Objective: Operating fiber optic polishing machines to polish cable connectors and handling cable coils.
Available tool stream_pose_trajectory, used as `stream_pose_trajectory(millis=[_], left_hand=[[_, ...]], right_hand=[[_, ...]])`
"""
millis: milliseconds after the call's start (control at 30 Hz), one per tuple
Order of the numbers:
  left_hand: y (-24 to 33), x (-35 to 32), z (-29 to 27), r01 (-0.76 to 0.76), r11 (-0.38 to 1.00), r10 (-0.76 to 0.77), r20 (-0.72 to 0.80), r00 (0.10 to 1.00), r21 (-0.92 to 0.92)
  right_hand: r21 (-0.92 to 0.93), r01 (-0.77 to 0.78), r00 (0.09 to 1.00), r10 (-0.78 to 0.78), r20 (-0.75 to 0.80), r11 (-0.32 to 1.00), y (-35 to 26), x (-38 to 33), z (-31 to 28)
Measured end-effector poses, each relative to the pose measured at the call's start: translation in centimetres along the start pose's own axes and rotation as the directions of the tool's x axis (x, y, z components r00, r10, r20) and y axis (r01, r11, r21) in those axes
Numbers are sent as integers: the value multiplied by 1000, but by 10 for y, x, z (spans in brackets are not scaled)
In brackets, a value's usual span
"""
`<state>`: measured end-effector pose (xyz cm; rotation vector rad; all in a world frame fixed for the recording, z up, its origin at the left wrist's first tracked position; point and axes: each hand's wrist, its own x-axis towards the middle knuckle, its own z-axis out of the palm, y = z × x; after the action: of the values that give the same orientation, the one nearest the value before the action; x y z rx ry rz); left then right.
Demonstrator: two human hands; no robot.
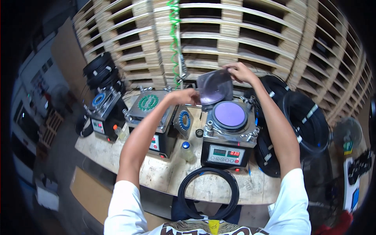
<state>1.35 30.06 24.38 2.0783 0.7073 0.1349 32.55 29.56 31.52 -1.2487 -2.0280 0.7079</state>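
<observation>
White shirt (pixel 274 226) with 2 short, loose sleeves (pixel 124 207). Its front has big dark letters (pixel 176 230), thin wavy lines (pixel 199 225) and a yellow patch (pixel 214 226). Dark blue pants (pixel 234 216) show past the front edge of the bench (pixel 254 194).

Both hands are at a translucent square plate (pixel 225 88), which tilts above the back of a box-shaped machine (pixel 219 140): the right hand (pixel 239 73) grips its upper right corner, and the left hand (pixel 187 96) is at its left edge. A round purple disc (pixel 230 114) lies on top of the machine. Left of it, a panel with a ring of blue pieces (pixel 184 120) leans against a second machine (pixel 159 141), which bears a green ring (pixel 148 102). A blue-capped bottle (pixel 187 153) stands between the two machines, and a black coil (pixel 181 192) overhangs the near edge of the wooden bench (pixel 164 176)
</observation>
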Motion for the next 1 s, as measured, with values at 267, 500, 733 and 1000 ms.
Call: stream_pose_trajectory(millis=[267, 500, 733, 1000], left_hand=[[-63, 27, -143, 215, 965, -124, -455, 882, 152], [-112, 81, -178, 288, 957, -192, -658, 728, 40], [-101, 62, -188, 167, 970, -242, -670, 702, -175], [45, -21, -202, -211, 968, 85, -617, 782, -134]], right_hand=[[46, -104, 989, 99, 108, 994, -16, -17, -3], [89, -175, 977, 162, 137, 981, -26, -28, -7], [123, -169, 975, 147, 167, 978, -19, -32, -2], [-11, 28, 997, -29, -67, 1000, -64, -7, -5]])
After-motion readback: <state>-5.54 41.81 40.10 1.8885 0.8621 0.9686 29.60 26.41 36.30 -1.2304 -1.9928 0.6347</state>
